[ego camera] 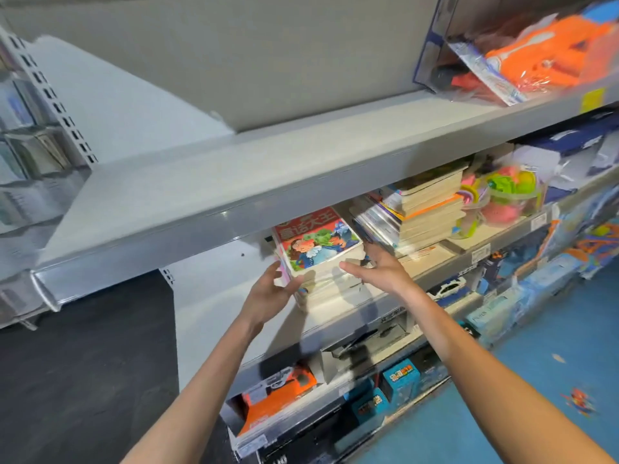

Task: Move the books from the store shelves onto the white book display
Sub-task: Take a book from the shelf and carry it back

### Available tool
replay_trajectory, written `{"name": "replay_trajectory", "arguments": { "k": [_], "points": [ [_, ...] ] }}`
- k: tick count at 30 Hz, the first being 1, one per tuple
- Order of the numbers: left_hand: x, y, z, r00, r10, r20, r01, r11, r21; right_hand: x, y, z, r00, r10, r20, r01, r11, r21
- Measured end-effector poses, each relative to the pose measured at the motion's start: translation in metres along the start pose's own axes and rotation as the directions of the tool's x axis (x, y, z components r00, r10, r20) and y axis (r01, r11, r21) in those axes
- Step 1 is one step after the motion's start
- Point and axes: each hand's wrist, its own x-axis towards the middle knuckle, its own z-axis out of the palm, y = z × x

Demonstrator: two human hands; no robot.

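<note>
At far left a grey slotted upright (57, 102) stands beside blurred glass shelving (23, 152). A dark floor (83, 363) lies below it. The bare grey upper shelf (207, 182) slants across the view from lower left to upper right.

Under that shelf, on the middle shelf (335, 316), sits a stack of books (321, 262) with a red cartoon cover on top. The left hand (268, 293) reaches in at the stack's left side; its fingers are loosely spread and slightly curled, and the fingertips touch the stack's near left corner. Whether they actually grip it cannot be told through the blur. The right hand (378, 266) is at the stack's right side, fingers straight and apart, thumb pointing left across the stack's near edge. It is touching or just off the books; which one cannot be told.

Just right of the hands a second pile (425, 212) of books and thin wrapped volumes stands on the same shelf, taller and untidy. Right of that is a bag of toys (502, 195) in pink and green plastic.

On the upper shelf at far right lies an orange toy (549, 51) in clear packaging. The lower shelves hold boxed toys, among them an orange box (278, 393) and blue boxes (398, 380). A blue floor (536, 380) shows at lower right.
</note>
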Motion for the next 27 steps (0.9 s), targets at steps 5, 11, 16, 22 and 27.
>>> {"name": "replay_trajectory", "arguments": {
  "k": [5,11,16,22,27],
  "points": [
    [0.004,-0.005,0.004,0.999,-0.002,0.045,0.01,0.985,-0.174,-0.009,0.0,0.014,1.0,-0.006,-0.004,0.006,0.999,-0.042],
    [0.0,-0.018,0.003,0.998,-0.039,-0.054,0.022,0.96,-0.278,-0.055,-0.006,0.026,0.999,-0.032,0.03,0.027,0.989,0.144],
    [-0.014,-0.041,0.005,0.942,-0.263,-0.209,0.109,0.827,-0.551,-0.095,0.01,0.027,0.998,0.036,0.044,-0.048,0.95,0.307],
    [0.005,-0.055,-0.005,0.927,-0.358,0.111,0.343,0.69,-0.638,-0.066,0.004,0.03,0.969,0.158,0.188,-0.238,0.796,0.556],
    [-0.026,-0.064,-0.002,0.948,-0.27,0.171,0.311,0.656,-0.688,-0.081,0.019,0.041,0.97,0.189,0.15,-0.241,0.806,0.541]
  ]
}}
